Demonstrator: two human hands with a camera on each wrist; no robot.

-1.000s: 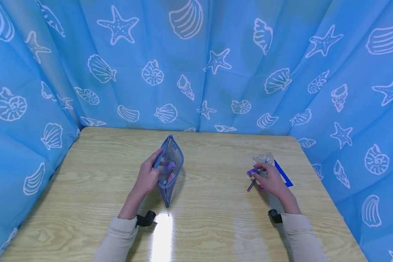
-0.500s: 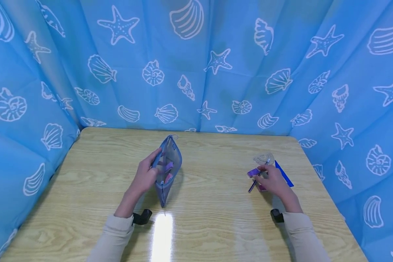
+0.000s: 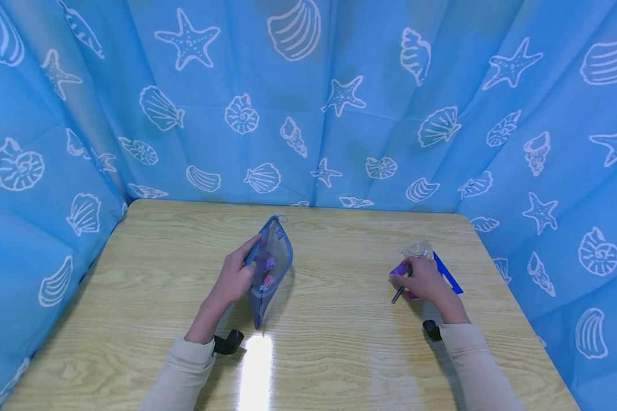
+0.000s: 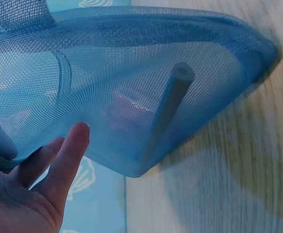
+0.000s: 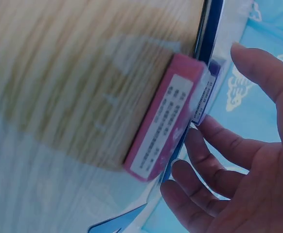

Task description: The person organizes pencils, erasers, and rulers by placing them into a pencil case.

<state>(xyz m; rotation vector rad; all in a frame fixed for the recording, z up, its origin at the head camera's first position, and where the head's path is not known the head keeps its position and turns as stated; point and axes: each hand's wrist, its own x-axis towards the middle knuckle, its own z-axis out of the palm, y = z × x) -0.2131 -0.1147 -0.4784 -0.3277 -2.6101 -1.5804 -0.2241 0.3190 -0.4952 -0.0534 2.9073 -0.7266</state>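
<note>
My left hand (image 3: pixel 235 273) grips the near rim of a blue mesh pencil case (image 3: pixel 283 260), holding its mouth spread. Purple and pink pieces (image 3: pixel 268 281) lie inside, and a pencil (image 4: pixel 173 92) shows through the mesh in the left wrist view. Over on the right, my right hand (image 3: pixel 425 278) reaches over a purple eraser (image 3: pixel 398 270). In the right wrist view, the index fingertip is right at the end of this purple eraser (image 5: pixel 207 94), while the thumb stands apart from it. A pink eraser (image 5: pixel 161 121) with a white label lies beside a dark pencil (image 3: pixel 398 295), partly hidden by the hand.
A clear protractor (image 3: pixel 416 249) and a blue set square (image 3: pixel 448 274) lie just beyond the right hand. The wooden table (image 3: pixel 334 319) stretches between the hands. A blue shell-print curtain (image 3: pixel 313 114) hangs along its back and sides.
My right hand has come lower over the purple eraser, its thumb now overlapping the eraser in the head view. The left hand and the pencil case swayed slightly left, then back right.
</note>
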